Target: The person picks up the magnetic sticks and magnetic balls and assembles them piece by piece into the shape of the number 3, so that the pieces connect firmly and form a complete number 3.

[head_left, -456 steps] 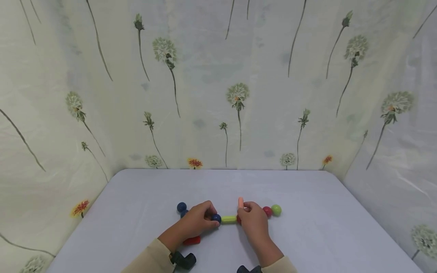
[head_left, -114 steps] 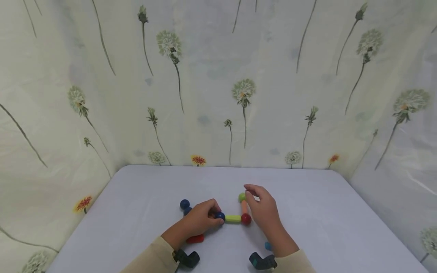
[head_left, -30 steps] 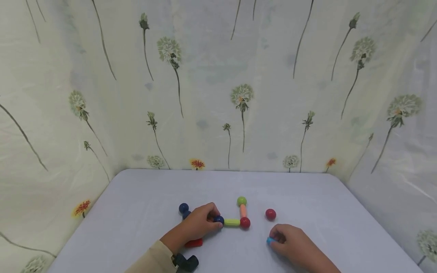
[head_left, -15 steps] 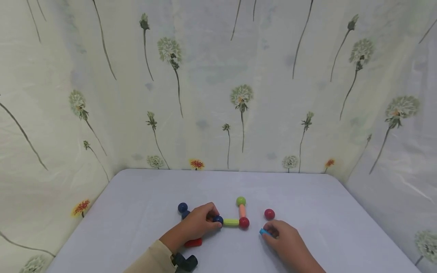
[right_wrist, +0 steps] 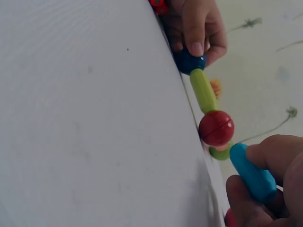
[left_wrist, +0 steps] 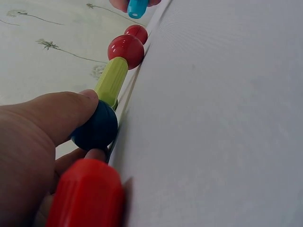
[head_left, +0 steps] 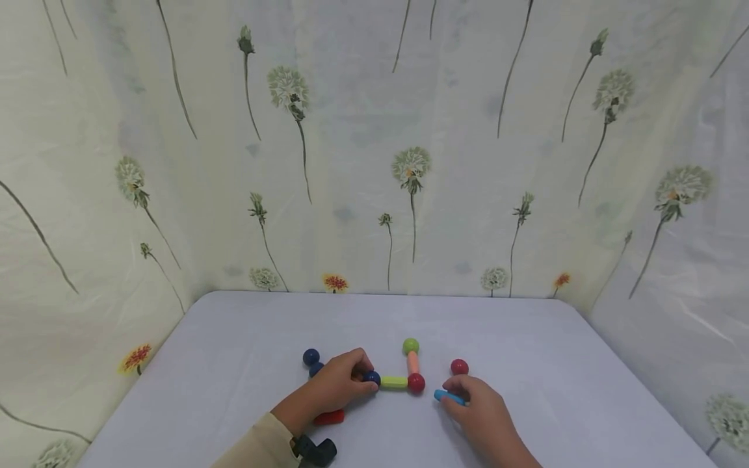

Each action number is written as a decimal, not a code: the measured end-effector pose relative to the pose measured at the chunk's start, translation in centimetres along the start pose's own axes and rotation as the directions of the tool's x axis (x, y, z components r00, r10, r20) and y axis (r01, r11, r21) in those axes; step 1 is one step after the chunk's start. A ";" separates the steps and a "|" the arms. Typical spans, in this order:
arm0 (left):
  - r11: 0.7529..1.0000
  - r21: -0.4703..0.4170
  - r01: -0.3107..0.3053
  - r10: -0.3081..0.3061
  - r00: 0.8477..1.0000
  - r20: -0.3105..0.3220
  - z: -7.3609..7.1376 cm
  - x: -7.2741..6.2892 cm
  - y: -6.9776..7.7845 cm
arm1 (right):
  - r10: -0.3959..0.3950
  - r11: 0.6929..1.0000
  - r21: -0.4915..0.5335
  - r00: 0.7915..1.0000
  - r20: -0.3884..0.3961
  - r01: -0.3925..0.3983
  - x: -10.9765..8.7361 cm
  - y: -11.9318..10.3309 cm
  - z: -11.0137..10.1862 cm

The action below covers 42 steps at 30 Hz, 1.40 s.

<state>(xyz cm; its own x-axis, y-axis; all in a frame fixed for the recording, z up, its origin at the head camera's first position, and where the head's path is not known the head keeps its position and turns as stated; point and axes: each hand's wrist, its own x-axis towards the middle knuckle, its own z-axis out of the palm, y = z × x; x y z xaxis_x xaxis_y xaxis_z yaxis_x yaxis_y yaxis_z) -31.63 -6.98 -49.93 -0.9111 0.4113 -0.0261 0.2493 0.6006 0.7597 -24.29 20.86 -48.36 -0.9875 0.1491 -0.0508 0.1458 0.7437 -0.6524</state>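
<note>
A light-blue rod (head_left: pixel 449 397) is pinched between the thumb and fingers of the right hand (head_left: pixel 486 416), its free end near but apart from a glossy red ball (head_left: pixel 416 383). That ball joins a yellow-green rod (head_left: pixel 394 383) and a peach rod (head_left: pixel 413 363) tipped with a green ball (head_left: pixel 411 346). The left hand (head_left: pixel 336 383) grips the dark-blue ball (left_wrist: pixel 100 127) at the yellow-green rod's other end. A red rod (head_left: pixel 329 417) lies beside the left wrist, a second red ball (head_left: pixel 459 367) just beyond the right hand, all on a white tabletop (head_left: pixel 526 344).
</note>
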 end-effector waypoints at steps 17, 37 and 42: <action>1.000 -0.003 0.014 -0.014 1.000 -0.002 -0.2 0.0 0.0 | -0.007 0.996 0.084 0.992 -0.123 0.018 -0.1 -1.9 0.9; 1.000 0.001 0.012 -0.012 1.000 0.007 -0.2 0.0 -0.1 | -0.007 0.987 0.159 0.985 -0.174 0.035 2.5 -4.5 1.6; 1.000 0.001 -0.006 0.006 1.000 0.006 -0.4 0.0 -0.1 | 0.001 0.982 0.185 0.985 -0.170 0.030 3.2 -5.3 1.8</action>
<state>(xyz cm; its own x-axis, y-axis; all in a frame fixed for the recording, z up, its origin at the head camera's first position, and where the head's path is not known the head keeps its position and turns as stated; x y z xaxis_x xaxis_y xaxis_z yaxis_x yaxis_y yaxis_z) -31.80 -7.26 -49.74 -0.9076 0.4191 -0.0259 0.2549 0.5989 0.7592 -28.30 16.21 -46.40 -0.9629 0.2586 0.0773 0.1023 0.6147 -0.7821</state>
